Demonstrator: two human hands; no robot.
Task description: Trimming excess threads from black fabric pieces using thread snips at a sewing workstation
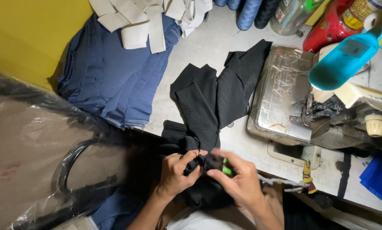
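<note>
A bunch of black fabric [201, 170] is held at the near edge of the counter [208, 47], just in front of the person's body. It is gripped by the left hand [176, 172], whose fingers [191, 155] are curled and pinched on the cloth from the left, and by the right hand [237, 179], whose fingers [218, 173] are pressed together on the same bunch, where a small green item [226, 169] is seen against the black; what it is cannot be told. More black fabric pieces [216, 93] are spread fanwise up the counter from the hands, their upper tips reaching toward the thread cones [248, 10] at the far edge. To the right, the black pieces touch or slightly overlap the left edge of the sewing machine [284, 98], whose metal bed is wrapped in clear film. To the left, a stack of blue fabric [114, 81] is laid along the counter's left edge, with pale fabric strips [144, 21] piled on its top. Between the blue stack and the black pieces a strip of bare counter is left open. The lower left is filled by a clear plastic bag [37, 149], crowding the left hand's side.
</note>
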